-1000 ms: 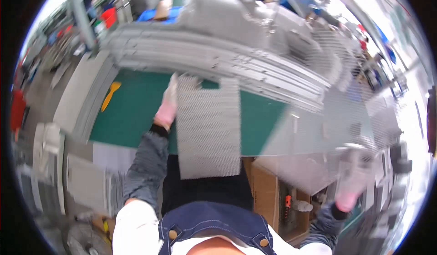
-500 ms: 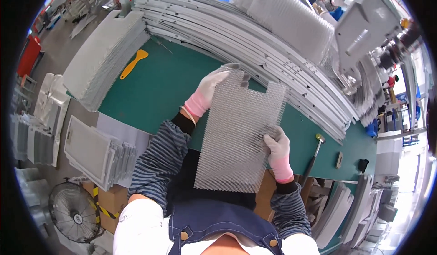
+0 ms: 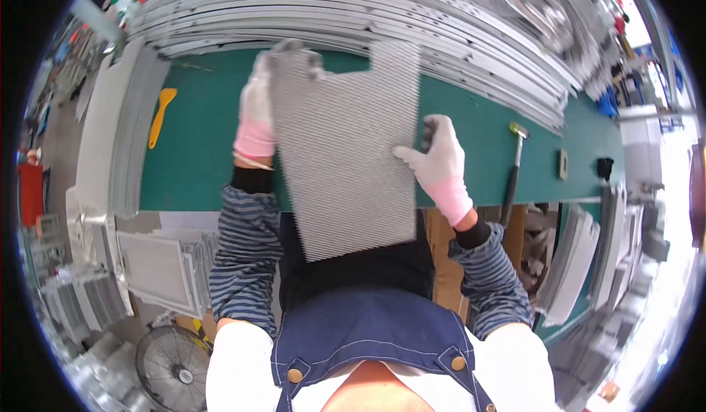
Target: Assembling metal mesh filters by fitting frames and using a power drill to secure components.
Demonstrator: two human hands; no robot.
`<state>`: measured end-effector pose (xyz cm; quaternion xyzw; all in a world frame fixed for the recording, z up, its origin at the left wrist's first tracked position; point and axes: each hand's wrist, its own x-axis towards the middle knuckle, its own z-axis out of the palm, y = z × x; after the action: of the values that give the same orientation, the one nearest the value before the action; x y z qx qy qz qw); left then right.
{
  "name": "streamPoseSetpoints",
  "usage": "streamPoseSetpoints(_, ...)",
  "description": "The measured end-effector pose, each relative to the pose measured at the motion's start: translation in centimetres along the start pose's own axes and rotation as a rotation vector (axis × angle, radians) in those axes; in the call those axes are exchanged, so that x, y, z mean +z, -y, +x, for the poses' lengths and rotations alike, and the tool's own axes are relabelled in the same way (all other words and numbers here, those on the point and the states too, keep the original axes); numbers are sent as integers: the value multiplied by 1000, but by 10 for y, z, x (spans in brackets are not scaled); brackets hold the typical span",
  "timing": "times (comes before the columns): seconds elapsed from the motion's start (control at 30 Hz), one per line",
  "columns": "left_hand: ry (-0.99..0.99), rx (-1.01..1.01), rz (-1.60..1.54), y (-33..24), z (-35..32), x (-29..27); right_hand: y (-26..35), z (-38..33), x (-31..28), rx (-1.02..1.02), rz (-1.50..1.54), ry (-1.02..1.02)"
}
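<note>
Head view: mesh sheet (image 3: 349, 133) is in front of the torso, over the tabletop (image 3: 198, 147). Long axis runs near-far, far end leaning slightly left. Notched end points away from the body, plain end toward it. Left hand (image 3: 257, 103) clamped on the sheet at the far-left corner, fingertips showing by the notch. Right hand (image 3: 444, 160) at the right edge, thumb and fingers apart; thumb tip overlaps the edge, contact can't tell.

Vs half a second ago: right hand had its fingers behind the mesh with the thumb in front; now the fingers are clear of it. Left hand grip is at the same corner. Sheet leaned right in frame, now slightly left, but the whole view has swung too.

Edges: plain end overhangs the near tabletop edge, above the dark clothing (image 3: 346, 272). Far right tab overlaps the long metal strips (image 3: 294, 9) in view; height gap can't tell. Open room left: bare green up to the yellow scraper (image 3: 159, 118), panel stack (image 3: 107, 129) beyond it. Open room right: bare green from right hand to the hammer (image 3: 512, 184).
</note>
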<state>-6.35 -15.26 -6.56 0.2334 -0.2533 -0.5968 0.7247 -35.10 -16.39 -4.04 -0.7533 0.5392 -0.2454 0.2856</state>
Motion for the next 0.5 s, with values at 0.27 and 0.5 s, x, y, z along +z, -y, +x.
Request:
streamPoseSetpoints(0.27, -170, 275, 141, -62, 2, -18, 9, -33, 50, -38, 629, 358)
streamPoseSetpoints(0.5, 22, -16, 292, -12, -101, 69, -38, -208, -1, 371, 885, 414)
